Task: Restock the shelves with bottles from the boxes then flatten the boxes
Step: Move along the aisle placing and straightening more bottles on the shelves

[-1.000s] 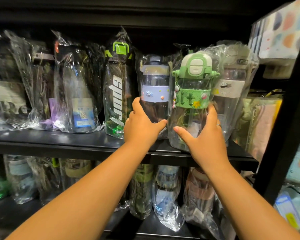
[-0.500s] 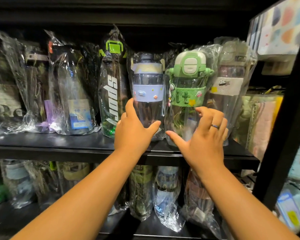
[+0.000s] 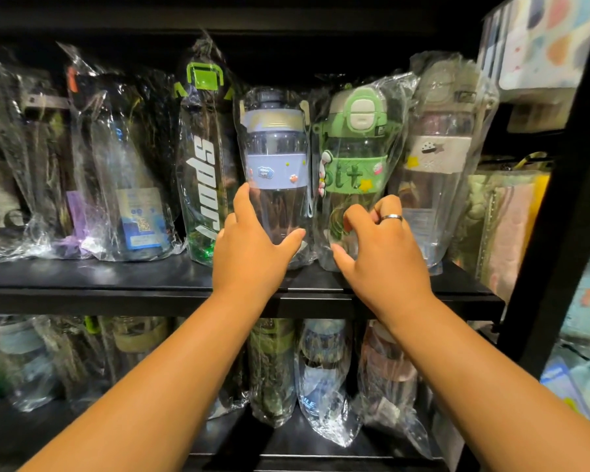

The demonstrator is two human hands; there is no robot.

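Head view. I have both arms reaching to the upper shelf [image 3: 116, 277]. The blue-banded bottle [image 3: 275, 148] stands upright in its clear wrapper just left of frame centre. My left hand [image 3: 252, 257] grasps its lower body, with the index finger running up the side toward 12 o'clock and the thumb crossing the front toward 3 o'clock.

At 3 o'clock of it, touching wrapper to wrapper, stands the green bottle [image 3: 355, 158]. My right hand [image 3: 389, 257] sits against its lower front with the fingers curled and the thumb pointing to 9 o'clock. I cannot tell whether those fingers pinch the film or only rest on it.

A tall sport bottle [image 3: 203, 172] stands at 9 o'clock of the blue one and a beige-banded bottle [image 3: 436, 158] at 3 o'clock of the green one, so the row is tight. More wrapped bottles [image 3: 321, 369] fill the level at 6 o'clock. I see no boxes here.

I judge this as seating and squaring the two bottles. To do it well:

- Push low on the bodies, not at the caps, so nothing tips.
- Slide both straight back toward 12 o'clock until the bases sit clear of the front edge.
- Keep the labels facing out.
- Watch the loose film, which can snag on a neighbour and drag it.
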